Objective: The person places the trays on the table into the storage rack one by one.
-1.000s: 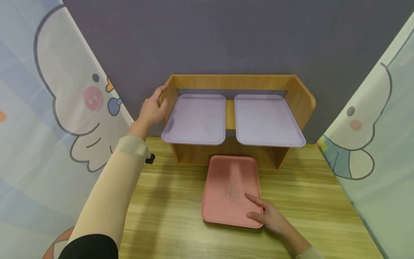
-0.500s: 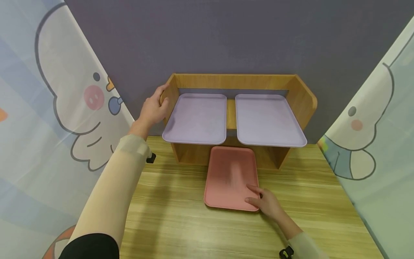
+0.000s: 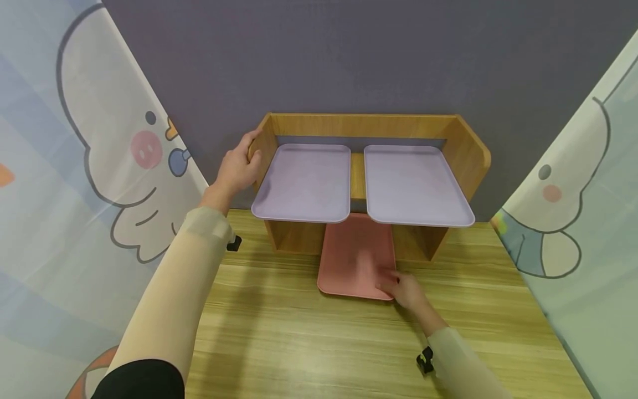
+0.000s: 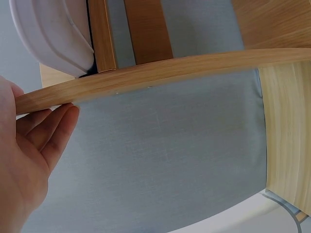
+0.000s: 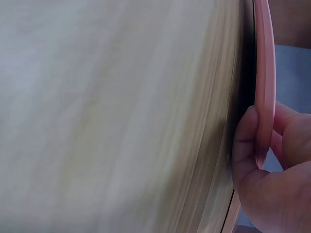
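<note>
My left hand (image 3: 236, 169) grips the left side panel of a small wooden shelf (image 3: 314, 125); in the left wrist view the fingers (image 4: 60, 128) lie along one face of that board, the thumb on the other side. At the near right corner of a pink tray (image 3: 351, 266), my right hand (image 3: 406, 289) pinches the rim. The right wrist view shows fingers (image 5: 247, 133) curled under the edge of the pink tray (image 5: 265, 63). The tray's far end sits inside the shelf's lower opening, partly hidden beneath two lilac trays above.
Two lilac trays, a left tray (image 3: 304, 183) and a right tray (image 3: 416, 185), lie side by side on the upper shelf, their front edges overhanging. The shelf stands on a wood-grain table (image 3: 299, 343) against a grey wall (image 3: 359, 55). Cartoon-printed curtains (image 3: 114, 133) flank both sides.
The pink tray has slid away from me, its far end passing under the lilac trays into the lower opening. My right hand moved forward with it. The left hand keeps its place.
</note>
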`<control>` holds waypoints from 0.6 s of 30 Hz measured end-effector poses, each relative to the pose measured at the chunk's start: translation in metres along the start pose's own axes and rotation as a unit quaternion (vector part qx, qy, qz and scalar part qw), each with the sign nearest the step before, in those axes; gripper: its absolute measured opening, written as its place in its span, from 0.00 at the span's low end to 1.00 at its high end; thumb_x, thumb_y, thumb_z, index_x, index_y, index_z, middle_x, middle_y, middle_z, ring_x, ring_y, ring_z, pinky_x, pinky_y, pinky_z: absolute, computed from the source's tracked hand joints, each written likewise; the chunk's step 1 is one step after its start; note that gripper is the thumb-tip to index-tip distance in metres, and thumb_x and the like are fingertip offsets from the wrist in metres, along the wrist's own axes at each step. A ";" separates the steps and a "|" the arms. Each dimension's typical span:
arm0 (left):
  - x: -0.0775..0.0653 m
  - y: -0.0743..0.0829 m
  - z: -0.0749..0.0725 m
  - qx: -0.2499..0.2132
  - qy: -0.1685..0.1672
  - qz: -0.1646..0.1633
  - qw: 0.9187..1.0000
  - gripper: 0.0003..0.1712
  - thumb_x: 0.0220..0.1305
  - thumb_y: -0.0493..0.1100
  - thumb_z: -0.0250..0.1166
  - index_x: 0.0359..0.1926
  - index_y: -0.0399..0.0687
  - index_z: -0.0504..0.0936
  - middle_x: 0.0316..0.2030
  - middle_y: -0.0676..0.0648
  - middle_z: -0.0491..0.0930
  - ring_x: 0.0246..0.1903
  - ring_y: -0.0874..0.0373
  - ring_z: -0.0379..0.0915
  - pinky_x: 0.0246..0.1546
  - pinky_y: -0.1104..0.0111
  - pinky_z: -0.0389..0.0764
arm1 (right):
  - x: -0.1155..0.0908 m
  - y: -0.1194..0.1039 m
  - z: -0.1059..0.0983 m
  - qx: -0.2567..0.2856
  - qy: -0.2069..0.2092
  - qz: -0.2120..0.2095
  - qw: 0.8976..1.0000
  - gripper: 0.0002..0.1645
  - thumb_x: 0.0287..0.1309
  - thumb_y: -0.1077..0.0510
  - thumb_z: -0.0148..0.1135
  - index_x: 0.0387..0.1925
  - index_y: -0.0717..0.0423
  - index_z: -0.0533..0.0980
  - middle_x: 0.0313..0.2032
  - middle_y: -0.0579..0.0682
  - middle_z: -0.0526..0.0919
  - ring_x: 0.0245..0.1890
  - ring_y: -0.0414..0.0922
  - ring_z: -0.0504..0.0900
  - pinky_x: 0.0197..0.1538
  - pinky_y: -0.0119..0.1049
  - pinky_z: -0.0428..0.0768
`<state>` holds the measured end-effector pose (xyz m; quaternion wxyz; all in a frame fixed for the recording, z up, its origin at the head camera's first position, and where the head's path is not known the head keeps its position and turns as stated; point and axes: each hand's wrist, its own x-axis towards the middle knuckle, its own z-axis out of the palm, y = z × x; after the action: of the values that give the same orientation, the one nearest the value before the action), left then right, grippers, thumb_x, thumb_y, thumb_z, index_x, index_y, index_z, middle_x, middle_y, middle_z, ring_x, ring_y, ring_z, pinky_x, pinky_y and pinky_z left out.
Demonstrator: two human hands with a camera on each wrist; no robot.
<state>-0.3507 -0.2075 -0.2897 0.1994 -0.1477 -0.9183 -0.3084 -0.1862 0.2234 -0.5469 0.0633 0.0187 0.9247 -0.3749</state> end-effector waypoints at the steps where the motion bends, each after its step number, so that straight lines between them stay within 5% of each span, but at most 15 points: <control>1: 0.000 0.000 0.000 0.000 -0.001 -0.001 1.000 0.35 0.81 0.49 0.49 0.85 0.61 0.64 0.43 0.28 0.88 0.33 0.38 0.82 0.31 0.54 0.77 | 0.002 0.000 0.000 -0.004 0.001 -0.001 1.000 0.44 0.71 0.40 0.73 0.72 0.69 0.77 0.60 0.70 0.87 0.53 0.59 0.88 0.63 0.60 0.84; 5: 0.000 0.000 -0.001 0.000 -0.007 -0.007 1.000 0.35 0.81 0.50 0.48 0.85 0.63 0.63 0.45 0.28 0.88 0.34 0.38 0.83 0.32 0.54 0.78 | 0.011 0.001 -0.001 -0.010 0.012 -0.011 1.000 0.40 0.72 0.43 0.72 0.70 0.71 0.77 0.60 0.72 0.86 0.52 0.62 0.89 0.63 0.61 0.84; 10: 0.000 0.001 -0.001 0.000 -0.011 -0.009 1.000 0.35 0.82 0.51 0.48 0.86 0.63 0.62 0.46 0.29 0.89 0.34 0.38 0.83 0.32 0.54 0.78 | 0.021 -0.002 -0.002 -0.028 0.028 -0.022 0.999 0.37 0.70 0.46 0.72 0.68 0.69 0.80 0.63 0.74 0.83 0.64 0.72 0.81 0.66 0.63 0.81; 18: 0.001 -0.002 0.000 -0.003 -0.012 -0.009 1.000 0.35 0.81 0.50 0.48 0.86 0.63 0.62 0.54 0.27 0.87 0.41 0.34 0.85 0.41 0.43 0.83 | 0.029 -0.006 -0.004 -0.030 0.019 -0.013 0.999 0.35 0.71 0.48 0.71 0.70 0.64 0.79 0.67 0.76 0.79 0.69 0.74 0.77 0.70 0.64 0.78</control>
<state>-0.3527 -0.2088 -0.2900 0.1851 -0.1432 -0.9212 -0.3109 -0.2155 0.2216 -0.5438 0.0409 0.0120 0.9367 -0.3475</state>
